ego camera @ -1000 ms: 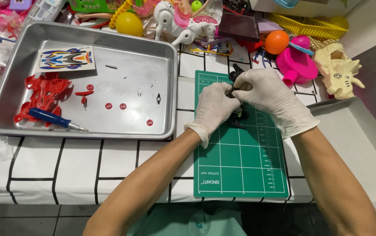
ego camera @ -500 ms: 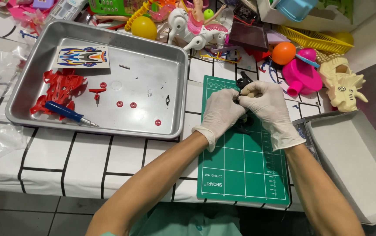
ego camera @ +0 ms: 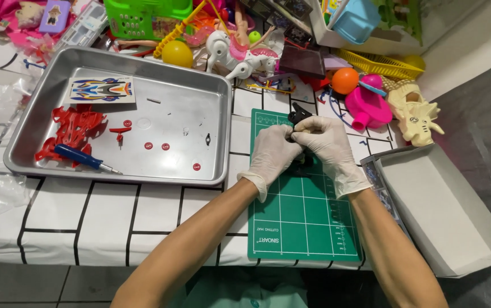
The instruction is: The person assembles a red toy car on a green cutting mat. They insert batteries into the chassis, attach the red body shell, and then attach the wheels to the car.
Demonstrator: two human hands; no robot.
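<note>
The white-gloved left hand (ego camera: 273,149) and right hand (ego camera: 324,142) close together around a small black plastic part (ego camera: 299,114), gripping it above the green gridded cutting mat (ego camera: 302,222). A shiny steel tray (ego camera: 211,91) lies to the left on the tabletop (ego camera: 74,222).

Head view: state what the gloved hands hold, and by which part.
Both the left hand and right hand grip a small black plastic part by its lower end, above the green cutting mat.
</note>
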